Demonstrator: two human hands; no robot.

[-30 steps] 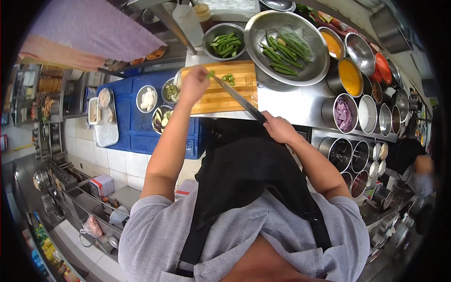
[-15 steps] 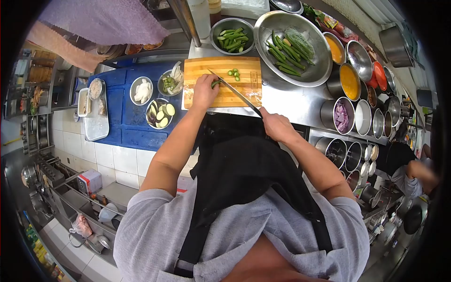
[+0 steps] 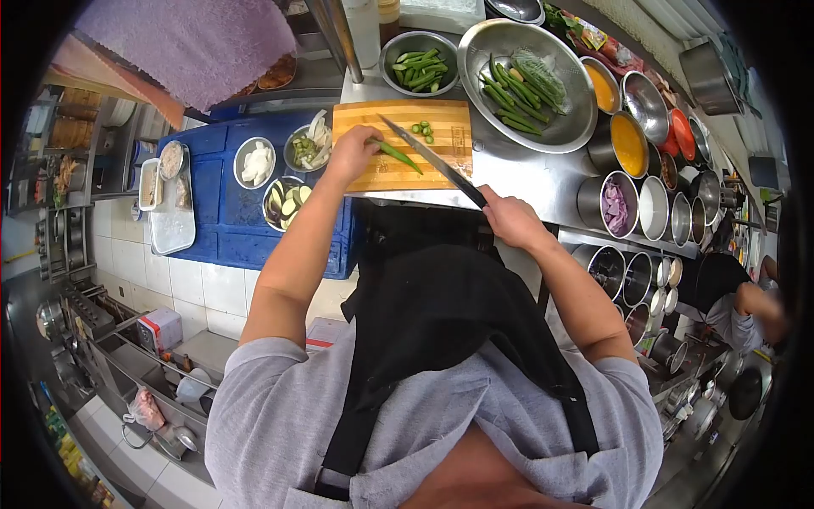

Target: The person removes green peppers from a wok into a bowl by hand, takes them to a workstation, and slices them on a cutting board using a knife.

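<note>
On the left part of the wooden cutting board [image 3: 441, 180], my left hand [image 3: 354, 151] pinches one end of a green okra pod [image 3: 397, 155], which points right and toward me. My right hand [image 3: 511, 220] is closed around the handle of a long knife [image 3: 437, 164]. Its blade lies diagonally over the board, just beyond the pod, with the tip at the far left. Several small cut green pieces [image 3: 422, 130] rest beyond the blade. Behind the board are a bowl of cut okra [image 3: 420, 72] and a large metal bowl of whole okra [image 3: 521, 89].
Left of the board, bowls of white pieces [image 3: 254, 163], mixed vegetables [image 3: 309, 146] and sliced eggplant [image 3: 284, 204] stand on a blue surface [image 3: 222, 216]. Pots line the right, one with chopped onion [image 3: 616, 206]. A co-worker's arm [image 3: 759, 305] shows at far right. A cloth hangs upper left.
The pod in my left hand now extends right across the board, where before it was mostly hidden by the fingers. My left hand has moved slightly left and the knife has shifted a little.
</note>
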